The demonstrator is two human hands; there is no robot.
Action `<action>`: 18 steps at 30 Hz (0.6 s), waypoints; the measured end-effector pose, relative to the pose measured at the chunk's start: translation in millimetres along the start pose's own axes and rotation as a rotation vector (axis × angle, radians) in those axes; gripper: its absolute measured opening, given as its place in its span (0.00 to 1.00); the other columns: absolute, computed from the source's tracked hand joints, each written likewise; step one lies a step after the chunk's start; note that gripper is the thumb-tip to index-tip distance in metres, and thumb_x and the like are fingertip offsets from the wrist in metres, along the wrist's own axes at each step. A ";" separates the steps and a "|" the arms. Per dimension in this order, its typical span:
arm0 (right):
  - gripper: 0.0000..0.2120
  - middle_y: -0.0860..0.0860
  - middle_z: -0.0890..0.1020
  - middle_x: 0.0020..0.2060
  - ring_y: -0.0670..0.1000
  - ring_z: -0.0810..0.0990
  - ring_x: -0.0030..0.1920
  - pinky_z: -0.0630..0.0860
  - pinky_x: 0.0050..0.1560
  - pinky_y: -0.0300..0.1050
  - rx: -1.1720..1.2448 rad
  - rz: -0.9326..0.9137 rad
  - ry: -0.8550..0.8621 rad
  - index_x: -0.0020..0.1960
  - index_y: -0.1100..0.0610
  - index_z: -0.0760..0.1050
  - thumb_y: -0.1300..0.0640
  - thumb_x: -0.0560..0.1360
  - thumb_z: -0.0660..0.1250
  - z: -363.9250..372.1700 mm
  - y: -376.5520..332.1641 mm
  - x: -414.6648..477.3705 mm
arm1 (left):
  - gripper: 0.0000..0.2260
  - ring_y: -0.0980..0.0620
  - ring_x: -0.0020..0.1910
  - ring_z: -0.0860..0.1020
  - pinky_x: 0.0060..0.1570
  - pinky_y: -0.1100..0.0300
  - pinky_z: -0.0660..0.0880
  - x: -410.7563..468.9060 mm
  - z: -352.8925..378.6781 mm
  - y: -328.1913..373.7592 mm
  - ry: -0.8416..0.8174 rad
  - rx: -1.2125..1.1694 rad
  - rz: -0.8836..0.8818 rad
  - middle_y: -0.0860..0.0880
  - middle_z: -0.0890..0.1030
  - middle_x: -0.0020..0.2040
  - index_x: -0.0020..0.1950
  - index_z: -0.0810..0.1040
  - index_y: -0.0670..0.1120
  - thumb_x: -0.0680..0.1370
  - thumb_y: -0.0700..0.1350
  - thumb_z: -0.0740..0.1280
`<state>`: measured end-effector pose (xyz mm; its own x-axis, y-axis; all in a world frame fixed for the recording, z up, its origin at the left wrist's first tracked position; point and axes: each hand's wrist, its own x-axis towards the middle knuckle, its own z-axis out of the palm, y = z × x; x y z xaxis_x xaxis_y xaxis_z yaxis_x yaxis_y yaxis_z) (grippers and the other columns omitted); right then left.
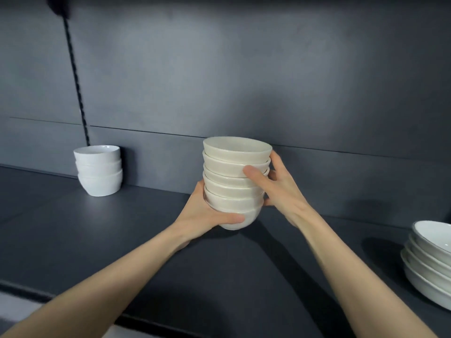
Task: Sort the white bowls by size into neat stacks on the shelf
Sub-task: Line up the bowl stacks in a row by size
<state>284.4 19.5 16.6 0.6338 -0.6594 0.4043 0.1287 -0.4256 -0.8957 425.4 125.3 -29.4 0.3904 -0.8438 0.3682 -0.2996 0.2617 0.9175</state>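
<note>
Head view: a stack of cream medium bowls (234,184), some six or seven nested, stands at the centre of the dark shelf (244,269). Both hands grip it. The left hand (207,214) curls round the lowest bowls, thumb across the front. The right hand (280,189) clasps the upper half from the 3 o'clock side, thumb pressed on the third bowl down. I cannot tell whether the stack's foot rests on the shelf or hangs just above it.

At 9 o'clock, near the back wall (244,81), three small white bowls (98,170) sit nested beside a black twisted cable (75,76). At 4 o'clock, partly cut off by the frame edge, is a stack of wide shallow bowls (429,259), leaning a little.

Three sizes already make three stacks, so the sorting looks nearly done. What seems left is settling the medium stack and perhaps straightening the wide one.
</note>
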 end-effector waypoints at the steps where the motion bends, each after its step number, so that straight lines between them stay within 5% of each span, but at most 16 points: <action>1: 0.35 0.36 0.80 0.57 0.40 0.79 0.57 0.78 0.59 0.57 0.008 -0.004 -0.024 0.67 0.38 0.66 0.38 0.62 0.73 11.9 -4.1 -0.4 | 0.34 0.64 0.51 0.80 0.43 0.71 0.76 -8.8 -11.3 2.9 0.023 0.011 -0.003 0.58 0.82 0.54 0.60 0.70 0.55 0.62 0.33 0.80; 14: 0.35 0.42 0.79 0.59 0.45 0.80 0.57 0.79 0.56 0.57 0.158 -0.075 -0.302 0.68 0.41 0.66 0.39 0.63 0.72 255.1 -64.9 -18.1 | 0.29 0.70 0.43 0.80 0.39 0.75 0.74 -151.0 -220.7 35.5 0.324 0.190 0.012 0.70 0.81 0.42 0.52 0.72 0.56 0.63 0.30 0.78; 18: 0.31 0.42 0.80 0.57 0.45 0.80 0.57 0.79 0.57 0.56 0.197 -0.070 -0.361 0.67 0.39 0.66 0.40 0.66 0.73 352.9 -78.3 -24.3 | 0.31 0.62 0.48 0.82 0.42 0.70 0.76 -197.0 -309.5 34.6 0.399 0.260 -0.030 0.59 0.84 0.49 0.57 0.74 0.54 0.59 0.37 0.81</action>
<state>528.1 287.6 11.7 0.8405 -0.3586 0.4062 0.3024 -0.3116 -0.9008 607.5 445.5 -23.7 0.6908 -0.5902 0.4176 -0.4711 0.0707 0.8792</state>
